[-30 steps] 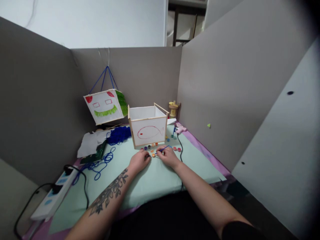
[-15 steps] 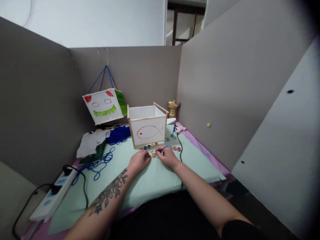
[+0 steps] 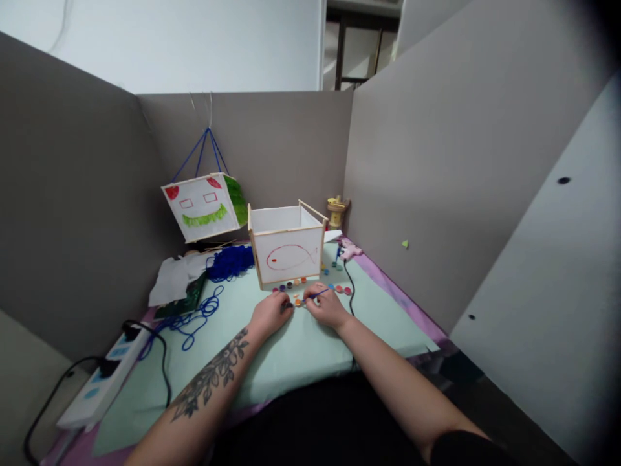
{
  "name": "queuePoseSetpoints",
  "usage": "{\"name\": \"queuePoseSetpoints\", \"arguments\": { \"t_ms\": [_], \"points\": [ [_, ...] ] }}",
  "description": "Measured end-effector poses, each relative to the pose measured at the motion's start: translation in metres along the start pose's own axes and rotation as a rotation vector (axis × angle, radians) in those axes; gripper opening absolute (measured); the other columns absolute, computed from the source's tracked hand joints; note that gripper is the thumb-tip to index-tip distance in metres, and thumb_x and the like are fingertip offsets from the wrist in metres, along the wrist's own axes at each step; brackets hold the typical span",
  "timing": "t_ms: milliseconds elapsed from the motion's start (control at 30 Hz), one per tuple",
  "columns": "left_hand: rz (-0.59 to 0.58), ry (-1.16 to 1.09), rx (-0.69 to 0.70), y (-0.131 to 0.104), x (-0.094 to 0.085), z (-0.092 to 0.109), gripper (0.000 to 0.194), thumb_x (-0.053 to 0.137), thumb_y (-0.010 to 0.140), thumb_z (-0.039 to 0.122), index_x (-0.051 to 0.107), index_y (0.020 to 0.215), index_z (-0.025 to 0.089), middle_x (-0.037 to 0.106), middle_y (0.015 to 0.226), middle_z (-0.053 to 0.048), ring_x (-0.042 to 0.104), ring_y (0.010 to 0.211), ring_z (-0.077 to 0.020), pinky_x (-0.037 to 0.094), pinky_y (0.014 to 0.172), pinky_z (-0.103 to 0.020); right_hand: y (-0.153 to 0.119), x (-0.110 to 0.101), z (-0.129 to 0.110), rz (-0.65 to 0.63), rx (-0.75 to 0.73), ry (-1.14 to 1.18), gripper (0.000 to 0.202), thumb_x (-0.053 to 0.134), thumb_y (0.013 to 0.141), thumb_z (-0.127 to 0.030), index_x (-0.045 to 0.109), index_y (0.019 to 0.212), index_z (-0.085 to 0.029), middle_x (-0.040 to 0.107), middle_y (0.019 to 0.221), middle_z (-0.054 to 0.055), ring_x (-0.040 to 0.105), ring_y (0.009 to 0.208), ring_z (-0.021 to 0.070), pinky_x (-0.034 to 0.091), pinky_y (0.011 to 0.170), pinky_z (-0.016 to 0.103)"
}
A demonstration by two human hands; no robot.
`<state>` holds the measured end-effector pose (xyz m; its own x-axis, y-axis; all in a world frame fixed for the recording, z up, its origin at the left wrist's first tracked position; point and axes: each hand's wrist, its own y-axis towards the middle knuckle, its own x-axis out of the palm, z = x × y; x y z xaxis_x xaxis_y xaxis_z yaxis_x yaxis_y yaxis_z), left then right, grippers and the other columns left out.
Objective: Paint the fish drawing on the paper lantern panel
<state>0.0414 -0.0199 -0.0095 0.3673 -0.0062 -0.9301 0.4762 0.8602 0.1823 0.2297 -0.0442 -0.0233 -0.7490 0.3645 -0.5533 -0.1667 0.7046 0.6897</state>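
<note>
My right hand (image 3: 328, 308) pinches a thin blue paintbrush (image 3: 318, 294), its tip end toward a small orange paint pot (image 3: 297, 302). Just left of that pot, my left hand (image 3: 272, 313) is closed with its fingers curled down. A small dark thing shows at its fingertips, too small to name. Behind both hands stands an open-topped white box (image 3: 286, 239) with wooden stick edges. Its front panel carries a red outline of a fish (image 3: 291, 257) with a red eye. Several more paint pots (image 3: 290, 285) sit along the foot of the box.
A painted lantern-like box (image 3: 204, 206) hangs by blue cords at the back left. Blue yarn (image 3: 230, 262) lies below it, beside white paper (image 3: 169, 279). A pink glue gun (image 3: 350, 248) with a black cable rests at right. A power strip (image 3: 104, 378) is at left.
My right hand and the paintbrush have shifted slightly to the right and down. My left hand stays nearly where it was.
</note>
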Motion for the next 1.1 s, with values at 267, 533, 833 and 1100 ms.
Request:
{"name": "queuePoseSetpoints", "arguments": {
  "t_ms": [267,533,833,1100],
  "points": [
    [0.000,-0.011,0.028,0.0012,0.0031,-0.0041,0.016,0.054,0.079,0.031,0.061,0.090,0.021,0.065,0.092,-0.005,0.059,0.084,-0.0183,0.040,0.071,-0.025,-0.0002,-0.0005,-0.0001,-0.010,-0.006,0.003,0.015,0.048,0.071,-0.009,0.060,0.071,-0.019,0.063,0.071,0.003,0.056,0.074,0.0175,0.043,0.073,0.028],
    [0.017,-0.006,0.054,0.0017,0.0056,-0.0072,0.015,0.054,0.079,0.032,0.059,0.088,0.021,0.065,0.090,-0.004,0.059,0.083,-0.0181,0.040,0.069,-0.025,0.0006,-0.0018,-0.0020,-0.001,0.004,0.022,0.016,0.048,0.070,-0.009,0.060,0.071,-0.019,0.062,0.070,0.002,0.055,0.071,0.0169,0.043,0.072,0.028],
    [0.019,-0.011,0.058,0.0010,0.0053,-0.0068,0.015,0.053,0.079,0.031,0.059,0.087,0.021,0.065,0.089,-0.004,0.060,0.082,-0.0176,0.040,0.068,-0.025,0.0005,0.0006,0.0017,0.015,0.040,0.050,0.016,0.048,0.069,-0.009,0.061,0.069,-0.018,0.062,0.068,0.001,0.056,0.069,0.0154,0.042,0.069,0.026],
    [0.030,-0.023,0.063,0.0017,0.0078,-0.0087,0.015,0.053,0.078,0.031,0.060,0.087,0.020,0.065,0.088,-0.004,0.060,0.081,-0.0174,0.040,0.069,-0.025,-0.0001,0.0003,0.0003,0.078,0.054,0.005,0.012,0.052,0.078,-0.017,0.062,0.072,-0.018,0.065,0.070,0.002,0.059,0.069,0.0152,0.045,0.070,0.026]
  ]
}}
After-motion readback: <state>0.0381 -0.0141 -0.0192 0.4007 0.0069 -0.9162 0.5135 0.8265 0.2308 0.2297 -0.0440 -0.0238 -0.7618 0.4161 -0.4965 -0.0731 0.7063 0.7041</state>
